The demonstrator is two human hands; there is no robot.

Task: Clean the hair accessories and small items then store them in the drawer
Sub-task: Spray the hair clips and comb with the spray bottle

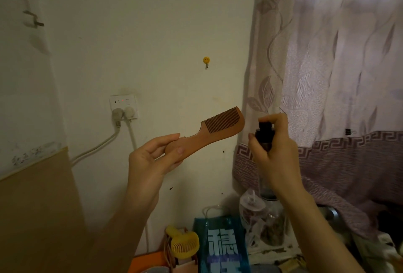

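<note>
The brown wooden comb with a curved handle (209, 130) is held up in the air by the left hand (152, 159), whose thumb and fingers are clamped on the rounded end of the handle, the toothed end being pointed up and away toward the small dark spray bottle with a black pump cap (264, 134). That bottle is gripped upright by the right hand (277, 152), fingers wrapped round its body and one fingertip laid on top of the cap; it is held just beside the comb's tip, not touching it.

The comb is judged to be light and stiff, hardly fragile along its thick spine, though the fine teeth could be snapped by sideways pressure. Once wetted, the smooth wood is likely to turn slippery, so it is best kept hold of at the handle, where the narrowed waist gives the fingers a stop. The bottle is judged light and rigid too.

Beyond the comb, a white wall socket with two plugs (123, 107) is seen to its left on the wall, and a yellow smiley hook (206, 60) above it. A patterned mauve curtain (327, 65) hangs behind the bottle. Below the comb lie a yellow handheld fan (184, 244) and a blue printed bag (222, 248). No drawer is visible.
</note>
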